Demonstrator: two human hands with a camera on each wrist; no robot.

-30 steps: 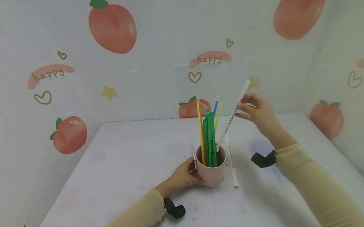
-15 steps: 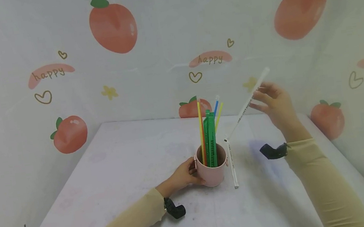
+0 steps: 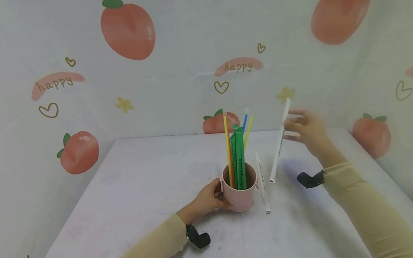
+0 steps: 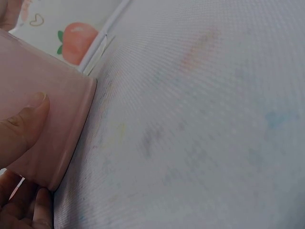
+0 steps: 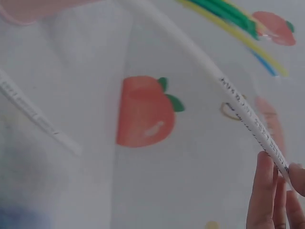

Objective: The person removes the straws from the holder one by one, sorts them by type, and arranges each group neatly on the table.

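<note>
A pink cup [image 3: 240,202] stands on the table with several upright sticks in it: green-wrapped ones [image 3: 239,159], a yellow one [image 3: 227,143] and a blue one [image 3: 245,123] among them. My left hand [image 3: 204,200] grips the cup's left side; the left wrist view shows the thumb [image 4: 26,126] against the cup's wall [image 4: 66,114]. To the right, my right hand [image 3: 309,133] pinches a white paper-wrapped straw [image 3: 279,140] near its upper part. That straw tilts, its low end over the table right of the cup. Printed lettering runs along it [image 5: 238,102].
A second white paper-wrapped straw [image 3: 262,182] lies on the table just right of the cup. The table [image 3: 150,174] has a pale cloth, backed by a curtain [image 3: 175,34] printed with fruit and hearts.
My right hand has moved the straw from over the cup up and right, then lowered it and turned it steeper. The left hand and the cup have stayed still.
</note>
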